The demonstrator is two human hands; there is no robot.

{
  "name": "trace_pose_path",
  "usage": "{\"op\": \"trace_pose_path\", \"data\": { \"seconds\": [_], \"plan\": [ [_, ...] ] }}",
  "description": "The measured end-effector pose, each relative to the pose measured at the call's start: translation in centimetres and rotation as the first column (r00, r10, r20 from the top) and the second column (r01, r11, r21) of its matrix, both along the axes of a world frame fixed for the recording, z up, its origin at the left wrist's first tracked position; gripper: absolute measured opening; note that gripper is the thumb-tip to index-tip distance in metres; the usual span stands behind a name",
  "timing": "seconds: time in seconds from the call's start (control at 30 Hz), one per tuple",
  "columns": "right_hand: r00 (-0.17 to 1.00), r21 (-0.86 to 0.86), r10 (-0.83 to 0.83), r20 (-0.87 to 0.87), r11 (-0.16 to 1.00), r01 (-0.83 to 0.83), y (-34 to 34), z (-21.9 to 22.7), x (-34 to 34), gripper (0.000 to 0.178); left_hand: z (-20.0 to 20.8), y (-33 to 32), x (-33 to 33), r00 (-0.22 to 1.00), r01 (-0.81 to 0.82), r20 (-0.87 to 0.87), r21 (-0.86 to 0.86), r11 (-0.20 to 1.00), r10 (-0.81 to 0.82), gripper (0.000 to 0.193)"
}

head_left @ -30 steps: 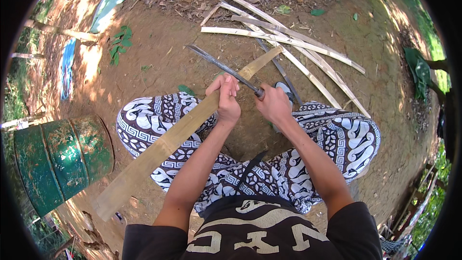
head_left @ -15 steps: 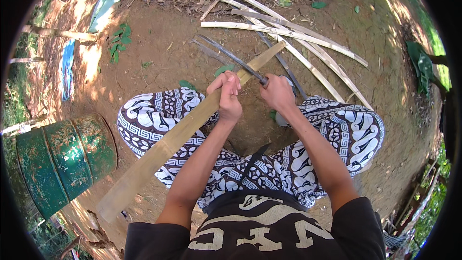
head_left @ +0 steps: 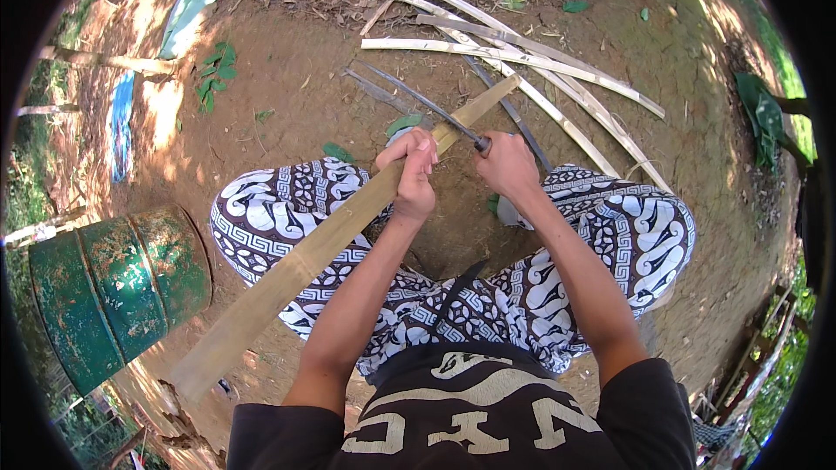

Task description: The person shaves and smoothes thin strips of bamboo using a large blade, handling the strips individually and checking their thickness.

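Observation:
A long flat bamboo slat (head_left: 300,265) runs slantwise across my lap, from the lower left up to the bare ground in front of me. My left hand (head_left: 412,176) is wrapped round it above its middle. In my right hand (head_left: 509,165) is the dark handle of a long-bladed knife (head_left: 402,89). Its narrow blade crosses the slat just beyond my left fingers and points to the upper left. Whether the edge bites into the bamboo I cannot tell. My crossed legs in patterned trousers (head_left: 623,231) lie on either side of my hands.
Several pale bamboo strips (head_left: 522,58) lie crossed on the soil (head_left: 287,113) ahead. A dark flat bar (head_left: 509,109) lies under them. To the left a rusty green drum (head_left: 122,283) rests on its side. Green leaves (head_left: 218,70) are scattered about.
The knife has shifted slightly in my right hand, its handle moving a little up and to the right. My left hand and the bamboo slat have hardly moved.

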State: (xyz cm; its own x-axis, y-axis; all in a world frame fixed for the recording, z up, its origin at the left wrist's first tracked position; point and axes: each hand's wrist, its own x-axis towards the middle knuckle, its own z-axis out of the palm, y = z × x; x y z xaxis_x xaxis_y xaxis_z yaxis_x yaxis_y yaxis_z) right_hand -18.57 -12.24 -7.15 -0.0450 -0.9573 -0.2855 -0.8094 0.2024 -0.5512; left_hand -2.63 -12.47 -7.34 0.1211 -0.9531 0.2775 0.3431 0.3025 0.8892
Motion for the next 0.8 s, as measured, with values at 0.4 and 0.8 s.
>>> {"op": "trace_pose_path", "data": {
  "seconds": [0.4,0.8],
  "plan": [
    [0.997,0.077,-0.066,0.050,0.995,0.062,0.8,-0.4,-1.3,0.019,0.7,-0.5,-0.1,0.999,0.030,0.030,-0.007,1.000,-0.029,0.034],
    [0.967,0.101,-0.128,0.222,0.989,0.108,2.4,-1.8,1.0,0.020,0.6,-0.4,-1.1,0.989,-0.137,0.056,0.016,0.990,0.136,0.038]
  ]
}}
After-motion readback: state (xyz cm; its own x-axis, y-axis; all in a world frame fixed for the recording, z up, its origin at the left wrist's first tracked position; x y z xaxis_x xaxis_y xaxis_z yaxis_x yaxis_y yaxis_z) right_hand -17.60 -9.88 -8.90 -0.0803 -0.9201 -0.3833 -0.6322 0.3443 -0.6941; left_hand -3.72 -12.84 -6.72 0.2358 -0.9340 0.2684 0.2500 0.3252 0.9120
